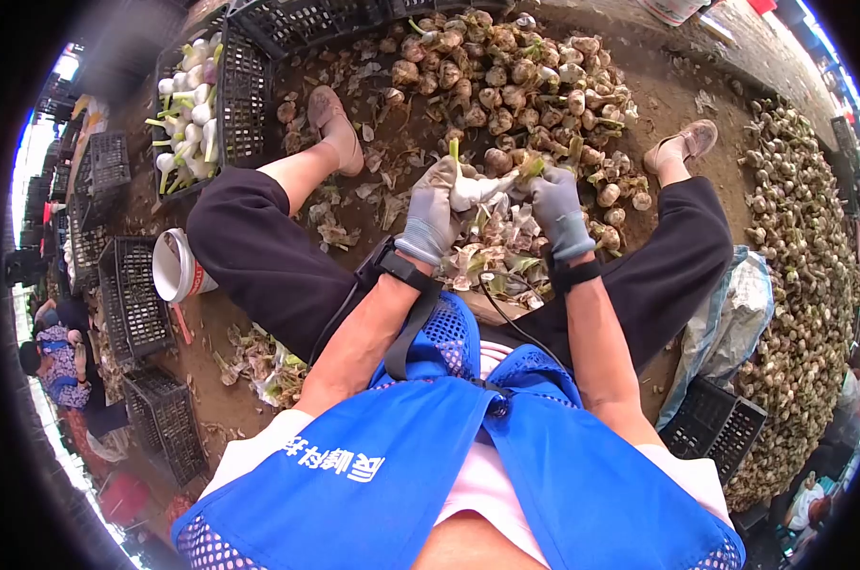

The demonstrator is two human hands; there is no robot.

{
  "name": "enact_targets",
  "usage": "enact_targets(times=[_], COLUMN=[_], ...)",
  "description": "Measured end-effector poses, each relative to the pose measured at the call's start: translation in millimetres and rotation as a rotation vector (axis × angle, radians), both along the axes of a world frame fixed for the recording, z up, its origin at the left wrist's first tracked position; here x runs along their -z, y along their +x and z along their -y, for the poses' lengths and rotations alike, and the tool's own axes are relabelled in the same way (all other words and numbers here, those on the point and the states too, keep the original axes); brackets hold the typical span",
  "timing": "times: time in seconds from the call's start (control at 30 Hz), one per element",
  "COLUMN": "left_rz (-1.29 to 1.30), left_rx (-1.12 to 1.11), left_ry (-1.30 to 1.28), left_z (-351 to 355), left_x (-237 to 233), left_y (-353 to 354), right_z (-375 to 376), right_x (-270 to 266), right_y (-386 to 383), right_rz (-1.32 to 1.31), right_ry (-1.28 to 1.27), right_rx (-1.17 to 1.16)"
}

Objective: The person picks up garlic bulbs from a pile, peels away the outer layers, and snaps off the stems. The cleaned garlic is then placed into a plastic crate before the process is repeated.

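Note:
Between my knees, my left hand [432, 211], in a grey-blue work glove, is closed around a white garlic bulb [468, 193] with a short green stem sticking up. My right hand [558, 211], gloved the same way, is closed on a strip of garlic skin [527, 171] with a yellow-green end, right beside the bulb. The fingertips of the right hand are partly hidden. Below both hands lie loose papery garlic skins [496, 237]. In front of them spreads a heap of unpeeled, soil-brown garlic bulbs [506, 85].
A black crate [245, 100] at the upper left holds clean white garlic. A white bucket [171, 269] and several black crates [137, 294] stand left. On the right are a long garlic pile [796, 285] and a plastic sack [725, 313]. Other people sit at both edges.

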State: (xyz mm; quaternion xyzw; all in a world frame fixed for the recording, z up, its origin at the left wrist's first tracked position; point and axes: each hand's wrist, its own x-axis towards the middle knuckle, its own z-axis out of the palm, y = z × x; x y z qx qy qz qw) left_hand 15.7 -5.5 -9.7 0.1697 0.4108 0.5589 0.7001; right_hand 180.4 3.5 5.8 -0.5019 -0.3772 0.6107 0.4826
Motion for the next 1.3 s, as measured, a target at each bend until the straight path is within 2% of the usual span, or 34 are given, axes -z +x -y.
enact_targets(times=[0.03,0.07,0.1,0.17,0.2,0.23,0.3,0.33,0.4,0.47,0.53,0.57,0.6,0.67,0.73,0.8,0.83,0.87,0.93,0.97,1.0,1.03,1.07,1.13,1.17,1.2,1.27,1.3], left_rz=[0.108,0.219,0.244,0.407,0.466,0.467,0.531,0.539,0.185,0.134,-0.193,-0.313,-0.318,-0.781,-0.840,-0.203,0.040,0.120,0.353,0.397,0.442,0.419,0.424,0.503,0.533,0.537,0.620,0.629], left_rx=[0.069,0.140,0.158,0.077,0.042,0.028,0.122,0.105,0.014,0.034,0.135,0.231,0.234,0.345,0.399,0.332,0.308,0.256,0.227,0.178,0.125,0.112,0.104,0.030,0.026,0.023,0.108,0.129], left_ry=[-0.037,-0.071,-0.086,-0.175,-0.193,-0.188,-0.117,-0.113,0.037,0.044,0.256,0.175,0.174,0.310,0.389,0.106,0.109,0.062,-0.115,-0.195,-0.273,-0.270,-0.268,-0.326,-0.305,-0.303,-0.303,-0.345], left_z=[0,-1,-2,-3,-2,-2,-6,-8,-5,-4,-2,-1,-1,-1,-5,-4,-1,2,-3,-5,-8,-8,-9,-10,-9,-9,-9,-10], left_x=[-5,-8,2,-8,-10,-6,3,9,10,-2,-9,-16,-18,-20,-3,-10,-14,-17,-10,-4,2,8,9,9,10,10,9,4], left_y=[-2,-3,-5,-7,-10,-15,-23,-24,-21,-17,-10,-11,-14,-21,-31,-30,-29,-24,-21,-21,-22,-26,-27,-28,-29,-30,-31,-28], right_z=[-7,-14,-17,-15,-18,-15,-6,-5,6,12,10,10,11,14,10,9,12,14,25,32,32,33,32,26,21,12,8,7], right_x=[16,31,49,61,59,58,56,57,4,-9,12,8,3,-10,8,12,15,39,30,40,49,54,4,-15,-22,-7,-5,-8], right_y=[4,6,7,0,-2,-4,-2,1,-11,-23,-27,-31,-31,-28,-23,-20,-23,-21,-33,-39,-51,-39,-32,-15,-10,-10,-13,-19], right_rz=[0.227,0.677,0.831,1.070,1.182,1.184,1.049,0.925,0.332,0.406,0.458,0.467,0.461,0.354,0.318,0.374,0.532,0.652,0.822,0.613,0.488,0.411,0.333,0.033,0.105,0.394,0.303,0.300], right_ry=[0.077,0.113,0.050,-0.003,-0.081,-0.071,0.160,0.426,0.110,0.193,0.157,0.132,0.131,-0.028,-0.004,0.059,0.140,0.062,0.125,0.078,0.217,0.120,0.021,-0.003,-0.033,0.260,0.143,0.149], right_rx=[-0.038,-0.115,-0.149,-0.208,-0.461,-0.473,-0.539,-0.428,-0.319,-0.276,-0.193,-0.191,-0.188,-0.176,-0.162,-0.133,-0.116,-0.238,-0.409,-0.428,-0.394,-0.525,-0.652,-0.650,-0.582,-0.451,-0.160,-0.129])
